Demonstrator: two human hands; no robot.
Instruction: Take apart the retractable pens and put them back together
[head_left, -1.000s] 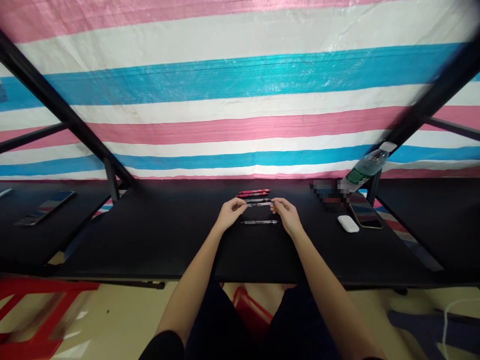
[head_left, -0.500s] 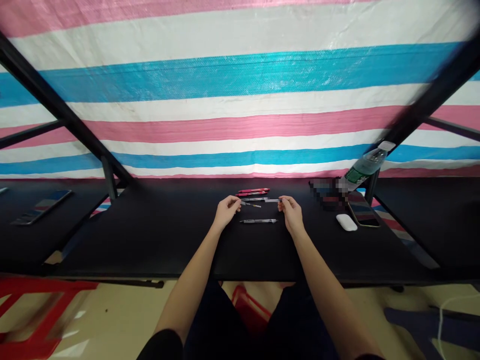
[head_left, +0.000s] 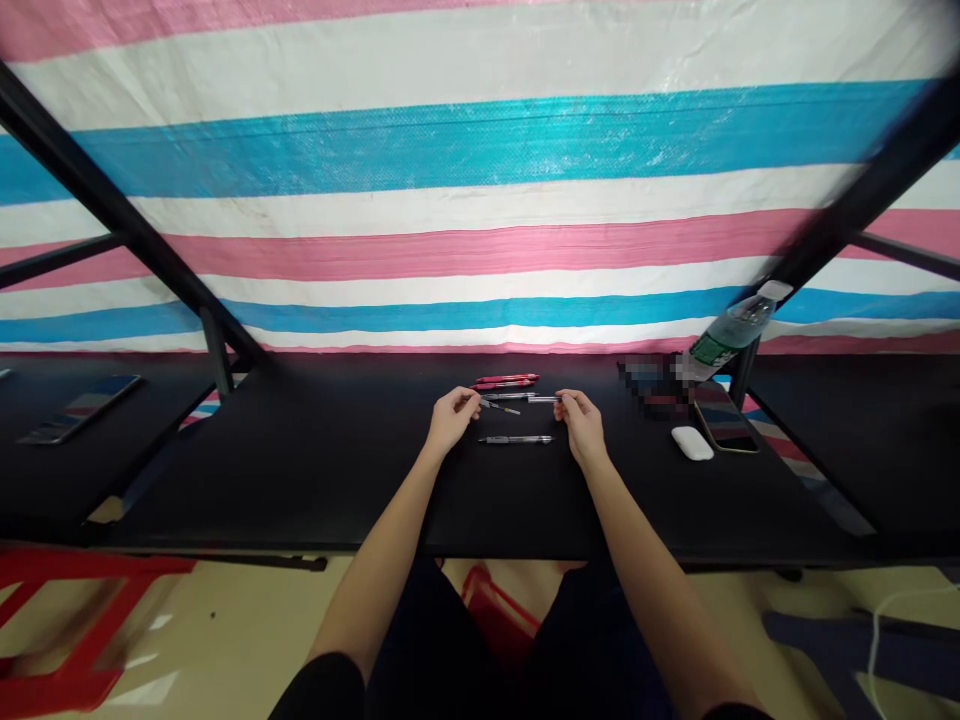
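My left hand [head_left: 453, 418] pinches the left end of a thin pen refill [head_left: 501, 407], whose free end points right and slightly down. In my right hand [head_left: 579, 420] is a clear pen barrel [head_left: 543, 399], gripped at its right end and pointing left. Between the hands, just behind the refill, lies a grey pen [head_left: 507, 396]. Two red pens [head_left: 506, 382] lie side by side farther back. Nearer to me, a dark clear pen [head_left: 516, 440] rests crosswise on the black table [head_left: 337, 460].
At the right are a white case [head_left: 692, 443], a phone [head_left: 726, 418] and a tilted water bottle [head_left: 731, 332], beside a blurred patch. Another phone [head_left: 81, 410] lies on the left table. A striped sheet [head_left: 480, 220] hangs behind, between black metal posts.
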